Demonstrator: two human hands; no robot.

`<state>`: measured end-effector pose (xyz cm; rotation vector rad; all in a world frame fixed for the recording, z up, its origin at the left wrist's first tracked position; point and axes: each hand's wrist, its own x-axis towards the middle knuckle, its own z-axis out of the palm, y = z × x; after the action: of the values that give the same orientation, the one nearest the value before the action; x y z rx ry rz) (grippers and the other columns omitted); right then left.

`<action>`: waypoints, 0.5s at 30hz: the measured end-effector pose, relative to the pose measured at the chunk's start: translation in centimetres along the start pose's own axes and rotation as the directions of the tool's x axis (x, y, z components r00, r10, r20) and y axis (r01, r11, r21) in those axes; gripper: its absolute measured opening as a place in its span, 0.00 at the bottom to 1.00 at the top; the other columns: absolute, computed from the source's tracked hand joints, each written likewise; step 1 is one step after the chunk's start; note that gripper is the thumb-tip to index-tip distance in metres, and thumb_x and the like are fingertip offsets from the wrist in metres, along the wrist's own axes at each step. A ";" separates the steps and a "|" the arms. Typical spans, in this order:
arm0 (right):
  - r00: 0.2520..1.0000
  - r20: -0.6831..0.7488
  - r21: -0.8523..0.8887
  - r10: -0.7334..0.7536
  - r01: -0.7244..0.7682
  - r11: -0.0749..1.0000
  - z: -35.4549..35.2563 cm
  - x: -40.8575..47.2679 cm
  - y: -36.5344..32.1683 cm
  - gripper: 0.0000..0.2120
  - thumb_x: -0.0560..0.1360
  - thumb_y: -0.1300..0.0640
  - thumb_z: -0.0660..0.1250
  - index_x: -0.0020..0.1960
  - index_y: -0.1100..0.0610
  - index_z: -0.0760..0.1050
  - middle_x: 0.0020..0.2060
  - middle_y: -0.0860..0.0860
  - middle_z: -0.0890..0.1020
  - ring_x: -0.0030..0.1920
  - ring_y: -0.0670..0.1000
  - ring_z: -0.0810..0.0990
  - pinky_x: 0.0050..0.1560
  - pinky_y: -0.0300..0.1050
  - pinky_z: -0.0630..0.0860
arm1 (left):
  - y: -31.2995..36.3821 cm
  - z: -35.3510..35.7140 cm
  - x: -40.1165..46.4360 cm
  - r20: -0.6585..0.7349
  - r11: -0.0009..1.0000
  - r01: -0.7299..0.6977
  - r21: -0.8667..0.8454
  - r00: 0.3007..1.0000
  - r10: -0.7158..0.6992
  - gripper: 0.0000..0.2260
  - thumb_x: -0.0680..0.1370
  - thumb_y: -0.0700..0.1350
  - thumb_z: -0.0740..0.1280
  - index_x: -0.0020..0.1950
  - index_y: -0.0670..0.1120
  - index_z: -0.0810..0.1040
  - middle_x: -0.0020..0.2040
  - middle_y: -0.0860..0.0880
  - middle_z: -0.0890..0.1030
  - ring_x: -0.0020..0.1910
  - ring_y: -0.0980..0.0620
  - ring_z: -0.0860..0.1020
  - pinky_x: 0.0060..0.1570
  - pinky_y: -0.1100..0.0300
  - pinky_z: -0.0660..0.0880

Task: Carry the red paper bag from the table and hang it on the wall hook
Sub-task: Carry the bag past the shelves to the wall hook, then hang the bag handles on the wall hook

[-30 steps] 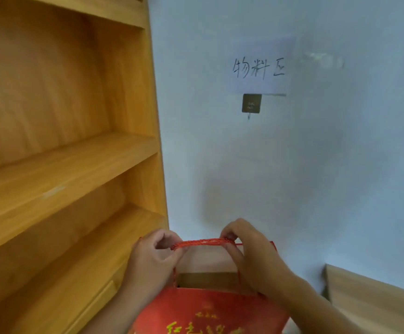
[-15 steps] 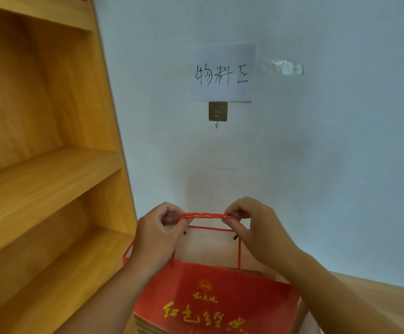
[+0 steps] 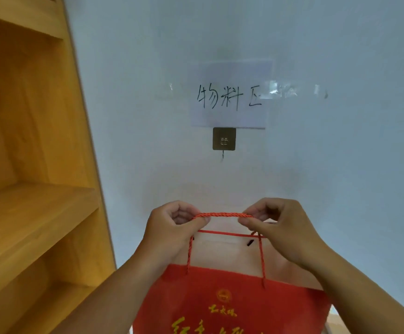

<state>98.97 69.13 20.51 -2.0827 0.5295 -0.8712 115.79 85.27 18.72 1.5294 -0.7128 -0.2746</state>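
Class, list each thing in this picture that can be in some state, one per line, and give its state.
Red paper bag with gold lettering: held up below the hook, mouth open.
Red twisted cord handle: stretched level between both hands, not yet hooked.
Square metal wall hook: bare.
Left hand: pinching the cord.
Right hand: pinching the cord.
Wooden shelf unit: nothing seen on it.

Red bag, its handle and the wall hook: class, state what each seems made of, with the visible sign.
Red bag: paper, matte; stiff flat panel, plain pale inside.
Handle: twisted red cord; spiral strands show between the hands.
Wall hook: brownish square plate, probably metal or plastic with a dull sheen; thin wire-like prong below.
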 end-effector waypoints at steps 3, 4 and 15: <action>1.000 -0.018 0.014 0.016 -0.016 1.000 1.1 3.0 -0.4 0.04 0.70 0.56 0.81 0.40 0.54 0.87 0.36 0.55 0.88 0.41 0.58 0.86 0.46 0.51 0.84 | -0.3 -0.6 4.0 0.067 0.998 0.038 -0.059 0.997 -0.034 0.08 0.70 0.40 0.81 0.45 0.41 0.85 0.40 0.46 0.85 0.39 0.55 0.82 0.38 0.70 0.77; 0.999 -0.031 0.013 0.014 -0.014 1.000 1.3 3.9 -0.4 0.04 0.70 0.57 0.81 0.40 0.55 0.87 0.36 0.56 0.88 0.41 0.59 0.85 0.46 0.51 0.84 | -0.4 -0.7 5.2 0.077 0.997 0.037 -0.069 0.997 -0.031 0.07 0.70 0.40 0.80 0.44 0.41 0.85 0.40 0.45 0.84 0.39 0.54 0.82 0.38 0.70 0.76; 0.994 -0.102 0.032 0.040 -0.037 0.999 2.3 12.5 0.2 0.04 0.71 0.61 0.80 0.40 0.59 0.86 0.33 0.62 0.85 0.32 0.50 0.80 0.37 0.44 0.78 | 0.4 0.5 14.2 0.075 0.999 0.029 -0.029 0.997 -0.026 0.10 0.70 0.41 0.81 0.48 0.39 0.85 0.42 0.40 0.85 0.39 0.54 0.81 0.33 0.74 0.75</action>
<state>109.09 62.44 24.27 -2.0022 0.6053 -0.9622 126.39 76.55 22.59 1.5079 -0.7434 -0.3628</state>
